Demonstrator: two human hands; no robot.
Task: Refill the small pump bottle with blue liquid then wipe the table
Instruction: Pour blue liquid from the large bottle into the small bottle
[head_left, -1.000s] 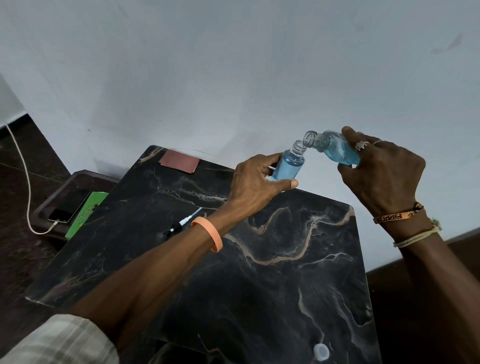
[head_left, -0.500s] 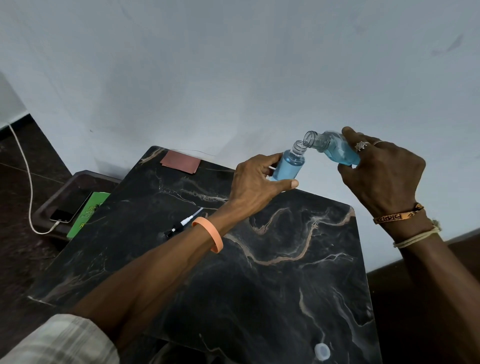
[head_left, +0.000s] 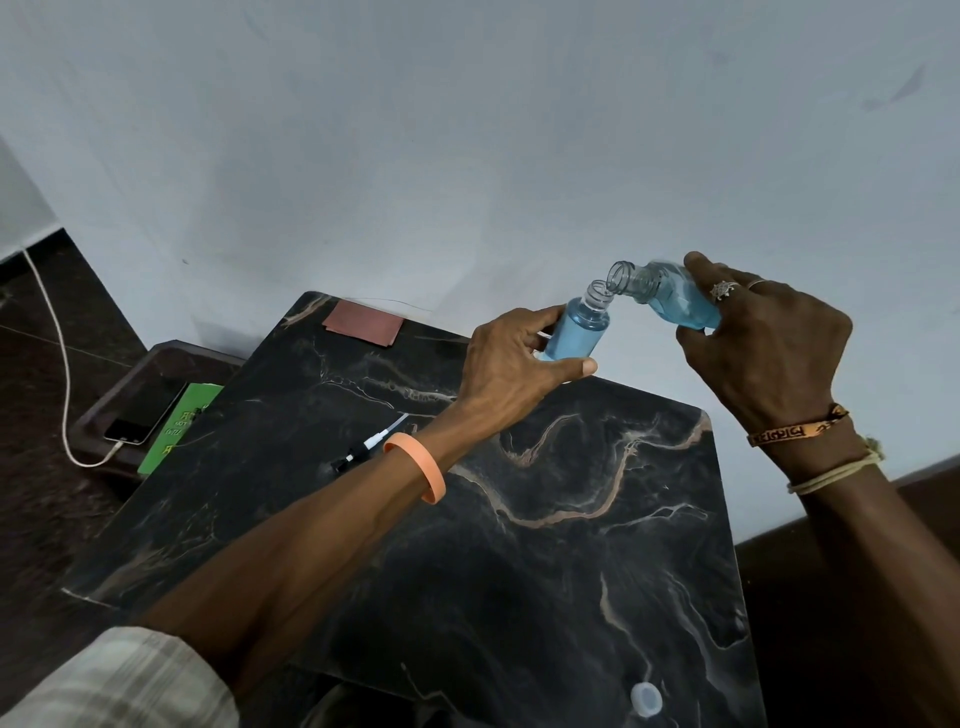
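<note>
My left hand (head_left: 511, 364) grips the small clear bottle (head_left: 576, 327), which stands almost upright above the far edge of the black marble table (head_left: 545, 571) and is nearly full of blue liquid. My right hand (head_left: 763, 343) holds a larger clear bottle (head_left: 670, 296) tilted to the left, its open mouth just over the small bottle's open neck. Blue liquid lies in the larger bottle's lower part. The pump head with its white tube (head_left: 371, 443) lies on the table by my left wrist. A white cap (head_left: 645, 699) rests at the table's near edge.
A reddish-brown cloth (head_left: 363, 323) lies at the table's far left corner. Left of the table, a dark tray (head_left: 124, 384) holds a phone (head_left: 137, 418) on a white cable and a green card (head_left: 179, 428). A pale wall stands right behind the table.
The larger bottle's mouth has lifted slightly and looks blurred from motion. Both hands stay in nearly the same place.
</note>
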